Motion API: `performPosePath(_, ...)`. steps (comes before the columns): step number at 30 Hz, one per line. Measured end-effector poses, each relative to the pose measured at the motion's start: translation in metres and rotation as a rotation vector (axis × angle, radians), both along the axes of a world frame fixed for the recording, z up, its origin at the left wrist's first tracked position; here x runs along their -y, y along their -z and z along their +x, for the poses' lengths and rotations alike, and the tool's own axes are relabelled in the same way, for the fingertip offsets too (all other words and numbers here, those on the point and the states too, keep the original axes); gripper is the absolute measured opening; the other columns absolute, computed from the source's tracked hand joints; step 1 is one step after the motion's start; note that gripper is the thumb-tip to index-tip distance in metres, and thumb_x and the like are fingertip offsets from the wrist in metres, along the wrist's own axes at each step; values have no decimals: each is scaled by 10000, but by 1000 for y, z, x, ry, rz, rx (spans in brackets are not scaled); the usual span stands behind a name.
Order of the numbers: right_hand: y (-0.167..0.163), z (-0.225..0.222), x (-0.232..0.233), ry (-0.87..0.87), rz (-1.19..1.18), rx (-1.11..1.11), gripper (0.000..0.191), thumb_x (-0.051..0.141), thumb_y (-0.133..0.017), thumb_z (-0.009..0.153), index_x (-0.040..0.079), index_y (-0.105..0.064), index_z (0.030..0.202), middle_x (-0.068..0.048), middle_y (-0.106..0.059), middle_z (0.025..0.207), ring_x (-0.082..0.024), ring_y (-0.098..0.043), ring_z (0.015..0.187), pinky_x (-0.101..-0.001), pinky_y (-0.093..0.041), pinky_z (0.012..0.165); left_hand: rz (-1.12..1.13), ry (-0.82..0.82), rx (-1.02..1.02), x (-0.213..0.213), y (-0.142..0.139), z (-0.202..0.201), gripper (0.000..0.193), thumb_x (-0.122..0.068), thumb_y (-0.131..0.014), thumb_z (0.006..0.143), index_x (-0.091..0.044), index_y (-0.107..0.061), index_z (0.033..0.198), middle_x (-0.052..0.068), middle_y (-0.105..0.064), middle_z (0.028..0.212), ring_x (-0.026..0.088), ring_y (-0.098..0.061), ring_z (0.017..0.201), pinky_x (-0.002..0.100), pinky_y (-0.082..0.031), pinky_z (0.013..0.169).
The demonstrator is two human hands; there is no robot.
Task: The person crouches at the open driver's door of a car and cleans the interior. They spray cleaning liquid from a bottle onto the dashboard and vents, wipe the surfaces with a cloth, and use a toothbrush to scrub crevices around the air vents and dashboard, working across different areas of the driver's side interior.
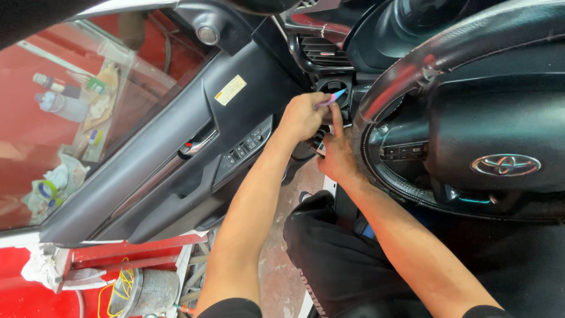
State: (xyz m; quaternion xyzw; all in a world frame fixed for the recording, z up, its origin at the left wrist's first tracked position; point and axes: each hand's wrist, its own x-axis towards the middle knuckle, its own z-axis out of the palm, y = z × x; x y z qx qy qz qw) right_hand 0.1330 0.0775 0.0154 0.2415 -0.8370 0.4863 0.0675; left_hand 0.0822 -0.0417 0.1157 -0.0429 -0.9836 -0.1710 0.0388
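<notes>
The left hand (303,116) is gripping a small pink-and-blue tool (331,98) in closed fingers below the dashboard vent (325,54). The right hand (336,154) is pressing loosely curled fingers against a switch panel (318,143) beside the steering wheel (471,112).

You get bright daylight through the open door side on your left, washing the side window (65,112) with a pale, hazy glare. The steering wheel (471,88) rim carries a glossy streak of reflection, while the cabin below it sinks into deep shadow. Your forearms are evenly lit and sharp; straight lines bow slightly toward the frame edges.
</notes>
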Motion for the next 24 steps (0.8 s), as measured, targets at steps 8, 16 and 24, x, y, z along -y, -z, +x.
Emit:
performPosePath(8, 6, 1, -1, 0, -92, -77, 280, -71, -770, 604, -108, -665, 861, -231, -76, 1663, -509, -410, 1392, -515, -436, 1072, -495, 63, 26, -15, -17, 3, 221, -199, -678, 832, -107, -754, 1017, 177, -730, 953, 372, -710, 900, 488, -557, 754)
performPosePath(16, 5, 0, 0, -22, -130, -103, 299, -52, -742, 636, -83, -633, 913, -247, -118, 1676, -506, -515, 1297, -504, -484, 1016, -321, -54, 198, -43, -68, -10, 225, -178, -710, 745, -112, -777, 948, 183, -740, 969, 392, -705, 954, 483, -563, 803)
performPosePath(24, 6, 3, -1, -19, -155, -54, 337, -22, -734, 678, -29, -703, 1014, -258, -254, 1621, -493, -550, 1166, -550, -475, 984, -336, -67, 305, -42, -58, -20, 326, -280, -833, 694, -62, -766, 927, 188, -726, 988, 381, -698, 971, 460, -564, 821)
